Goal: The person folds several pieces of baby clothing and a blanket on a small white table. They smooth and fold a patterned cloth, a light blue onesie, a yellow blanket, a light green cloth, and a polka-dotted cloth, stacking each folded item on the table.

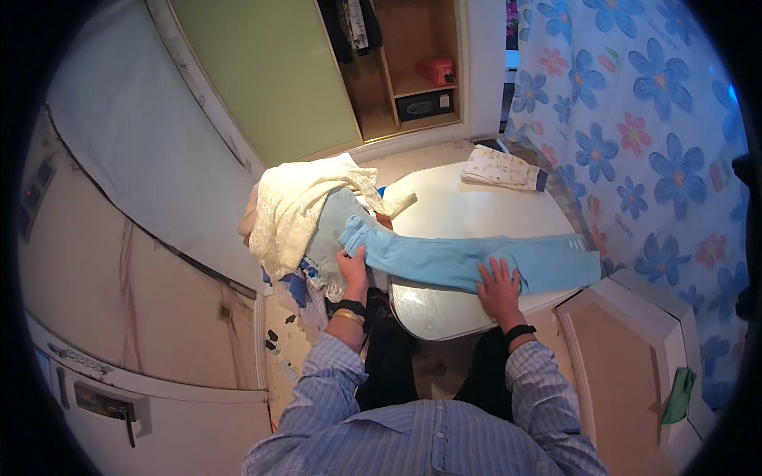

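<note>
Light blue trousers (440,256), folded lengthwise, lie across a white table (434,312), their waist end at the right. My left hand (352,266) grips the cuff end at the table's left side, over a heap of clothes. Flat on the trousers rests my right hand (501,290), its fingers spread. A cream patterned cloth (297,208) and a grey-green garment (336,238) top the heap. At the table's far right lies a folded white patterned garment (503,168) with a dark band.
Behind the table stands a wardrobe with a green sliding door (268,71), holding a black safe (424,105) and a red box (440,71). A flowered curtain (631,149) hangs at the right. A white-framed panel (625,333) stands near the table's right edge.
</note>
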Tool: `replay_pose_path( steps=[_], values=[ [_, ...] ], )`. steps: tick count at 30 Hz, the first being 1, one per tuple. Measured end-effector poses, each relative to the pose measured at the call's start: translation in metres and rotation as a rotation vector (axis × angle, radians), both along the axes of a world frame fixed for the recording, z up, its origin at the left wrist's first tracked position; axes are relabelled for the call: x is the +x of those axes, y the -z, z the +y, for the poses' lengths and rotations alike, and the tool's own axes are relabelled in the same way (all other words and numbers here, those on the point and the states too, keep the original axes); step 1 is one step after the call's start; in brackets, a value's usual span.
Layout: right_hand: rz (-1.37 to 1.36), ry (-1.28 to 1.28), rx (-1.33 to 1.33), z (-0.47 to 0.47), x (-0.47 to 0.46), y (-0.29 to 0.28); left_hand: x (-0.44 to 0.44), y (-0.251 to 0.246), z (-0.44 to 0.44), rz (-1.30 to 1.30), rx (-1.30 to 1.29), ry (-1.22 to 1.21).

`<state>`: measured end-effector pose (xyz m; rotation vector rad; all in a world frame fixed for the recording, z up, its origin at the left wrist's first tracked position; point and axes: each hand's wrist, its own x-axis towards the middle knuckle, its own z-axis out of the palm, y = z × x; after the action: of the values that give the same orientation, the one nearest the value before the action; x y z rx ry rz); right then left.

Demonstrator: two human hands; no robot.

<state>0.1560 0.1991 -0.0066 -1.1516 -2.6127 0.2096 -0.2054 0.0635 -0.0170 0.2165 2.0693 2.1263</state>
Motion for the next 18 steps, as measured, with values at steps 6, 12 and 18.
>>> replay_pose_path(
  steps=[6,12,18],
  values=[
    [0.086,-0.015,0.088,-0.002,0.001,-0.001,0.01,-0.01,-0.001,0.002,0.198,0.178],
    [0.105,-0.017,0.095,-0.004,0.002,-0.005,0.034,-0.042,0.008,0.317,0.065,0.12],
    [0.012,0.007,0.056,-0.004,0.001,-0.005,0.09,-0.071,0.049,0.445,0.106,0.189]
  ],
)
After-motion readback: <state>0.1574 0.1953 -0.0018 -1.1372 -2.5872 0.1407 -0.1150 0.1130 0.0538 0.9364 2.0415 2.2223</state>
